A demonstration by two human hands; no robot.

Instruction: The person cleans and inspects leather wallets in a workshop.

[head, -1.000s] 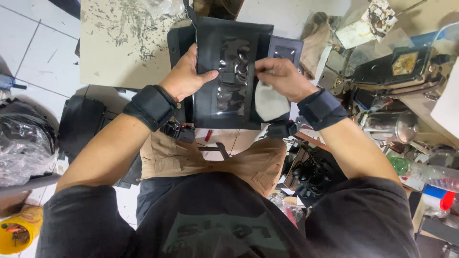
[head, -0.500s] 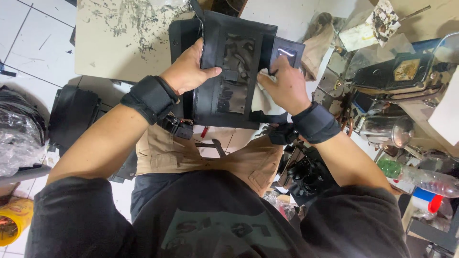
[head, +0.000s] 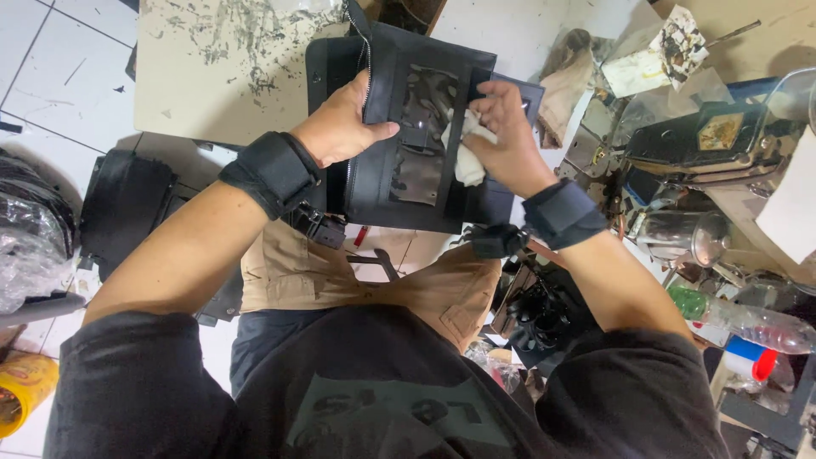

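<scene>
- Far left, on the tiled floor (head: 51, 51), I see a crumpled plastic bag (head: 25, 246) and a black bag (head: 127, 204) lying flat; neither is in my way.
- My left hand (head: 340, 127) is clamped on the left edge of the black pouch panel (head: 408, 204), thumb across the front beside the zipper (head: 361, 76), fingers hidden behind. I judge this grip should stay firm and flat so the panel does not flex under rubbing.
- The panel is held up in front of my lap, over the paint-flecked board (head: 221, 76), with its clear window (head: 421, 136) facing me.
- My right hand (head: 506, 140) is pinched around a white cloth (head: 466, 157), pressing it against the window's right side. To wipe well I would use short strokes with light pressure, turning the cloth to a clean face.
- Right of that, a cluttered bench holds a sewing machine (head: 714, 140) and a plastic bottle (head: 748, 319), well apart from my elbow.
</scene>
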